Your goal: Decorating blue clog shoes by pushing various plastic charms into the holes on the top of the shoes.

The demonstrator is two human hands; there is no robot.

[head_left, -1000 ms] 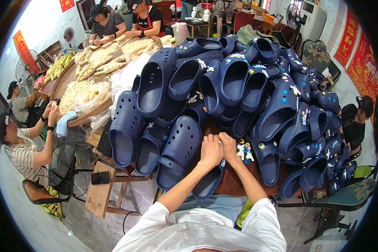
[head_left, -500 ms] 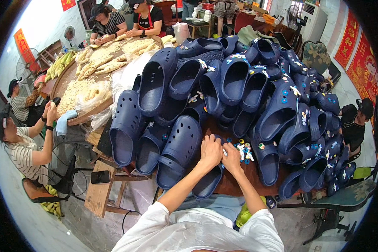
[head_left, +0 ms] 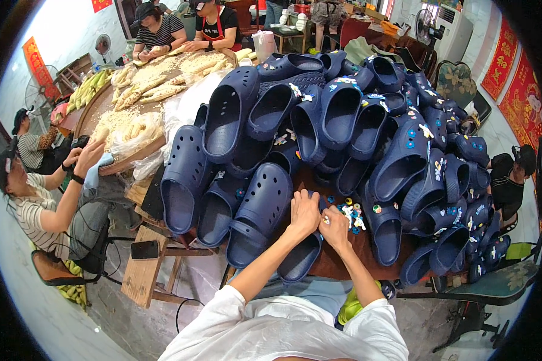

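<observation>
A navy clog (head_left: 299, 260) lies at the table's near edge, its open heel toward me. My left hand (head_left: 305, 215) is wrapped over its toe part, fingers closed and hiding most of the upper. Close beside it, my right hand (head_left: 334, 226) is pinched at the clog's right side, with a small white shoe charm (head_left: 326, 219) showing at its fingers. Just right of that hand is a pile of colourful shoe charms (head_left: 353, 218). Left of my hands rests another navy clog (head_left: 259, 210) with bare holes and its strap forward.
Heaped clogs (head_left: 343, 114), many with charms, rise beyond and to the right. A wooden stool (head_left: 140, 283) carrying a phone (head_left: 145, 250) stands at left. Further left, people sit round a big round tray (head_left: 135, 157) of corn. A green chair (head_left: 488, 286) is at right.
My right hand has shifted slightly right and down beside the clog; my left stays on the toe part. The seated person at left has moved their raised hands.
</observation>
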